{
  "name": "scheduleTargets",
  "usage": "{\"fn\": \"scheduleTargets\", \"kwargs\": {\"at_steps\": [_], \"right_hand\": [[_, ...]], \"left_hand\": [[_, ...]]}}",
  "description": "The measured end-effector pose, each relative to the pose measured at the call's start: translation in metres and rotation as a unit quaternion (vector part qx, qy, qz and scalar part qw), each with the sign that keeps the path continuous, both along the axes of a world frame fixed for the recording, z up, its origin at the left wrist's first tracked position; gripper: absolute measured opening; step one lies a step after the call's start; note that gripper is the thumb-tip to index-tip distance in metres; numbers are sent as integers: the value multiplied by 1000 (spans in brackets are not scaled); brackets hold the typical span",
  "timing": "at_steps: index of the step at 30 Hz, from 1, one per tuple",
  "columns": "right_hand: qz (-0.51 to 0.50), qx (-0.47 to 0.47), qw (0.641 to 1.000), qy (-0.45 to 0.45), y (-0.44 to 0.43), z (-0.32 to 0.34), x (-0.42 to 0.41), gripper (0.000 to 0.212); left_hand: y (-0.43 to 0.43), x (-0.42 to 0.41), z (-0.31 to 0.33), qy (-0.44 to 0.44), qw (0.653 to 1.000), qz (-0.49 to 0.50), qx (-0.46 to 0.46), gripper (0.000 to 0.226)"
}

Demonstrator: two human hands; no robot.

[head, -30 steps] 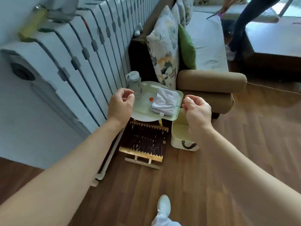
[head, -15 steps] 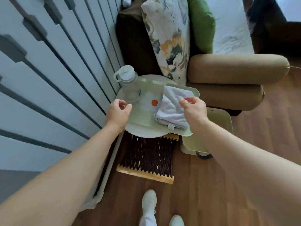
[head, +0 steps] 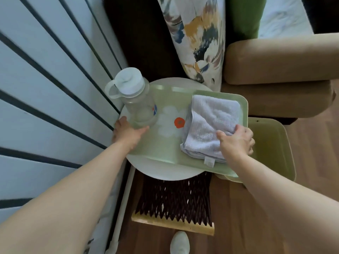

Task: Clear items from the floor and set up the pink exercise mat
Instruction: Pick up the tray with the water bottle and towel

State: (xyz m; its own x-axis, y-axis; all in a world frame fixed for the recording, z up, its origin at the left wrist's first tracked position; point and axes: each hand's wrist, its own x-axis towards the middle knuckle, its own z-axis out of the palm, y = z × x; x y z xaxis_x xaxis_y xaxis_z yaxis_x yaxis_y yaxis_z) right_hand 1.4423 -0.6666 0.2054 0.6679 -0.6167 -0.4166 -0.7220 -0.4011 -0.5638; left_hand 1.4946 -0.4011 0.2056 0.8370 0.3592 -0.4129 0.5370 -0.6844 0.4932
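Green tray (head: pixel 170 149) gripped at both ends: left hand (head: pixel 126 133) fingers curled, right hand (head: pixel 236 140) pinning towel (head: pixel 211 123).

The single head camera is looking steeply down, close over the tray (head: pixel 165 151) and floor (head: pixel 256 226).

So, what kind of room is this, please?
Most likely a home living room: a sofa armrest with a patterned cushion, a white radiator, and a small round side table on wood flooring.

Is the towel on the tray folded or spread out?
Folded: the towel lies in stacked layers on the green tray, right hand resting on it.
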Motion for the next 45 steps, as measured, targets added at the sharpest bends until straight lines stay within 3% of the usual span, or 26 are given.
{"fn": "scheduleTargets", "kwargs": {"at_steps": [6,10,14,19,24,29,33,45], "right_hand": [[-18,-16,998,65,-9,-26,18,66],[-26,-16,997,72,-11,-34,26,67],[-38,-14,997,58,-13,-37,28,66],[-44,-34,998,29,-15,-36,26,62],[-39,-47,998,1,-19,-20,19,64],[-29,-42,999,-15,-23,10,-3,63],[-13,-44,999,-16,-32,40,-36,63],[68,-60,995,-40,-55,161,-153,57]], "left_hand": [[6,23,-21,30,996,-3,-86,105],[15,37,-42,21,995,-5,-93,122],[21,44,-60,10,993,14,-115,119],[7,31,-34,-10,989,35,-141,117],[4,17,-20,-68,990,20,-124,90],[1,-6,18,-92,991,1,-100,105],[-6,-45,53,-98,992,46,-66,116],[-38,-219,169,-109,982,146,-39,107]]}}
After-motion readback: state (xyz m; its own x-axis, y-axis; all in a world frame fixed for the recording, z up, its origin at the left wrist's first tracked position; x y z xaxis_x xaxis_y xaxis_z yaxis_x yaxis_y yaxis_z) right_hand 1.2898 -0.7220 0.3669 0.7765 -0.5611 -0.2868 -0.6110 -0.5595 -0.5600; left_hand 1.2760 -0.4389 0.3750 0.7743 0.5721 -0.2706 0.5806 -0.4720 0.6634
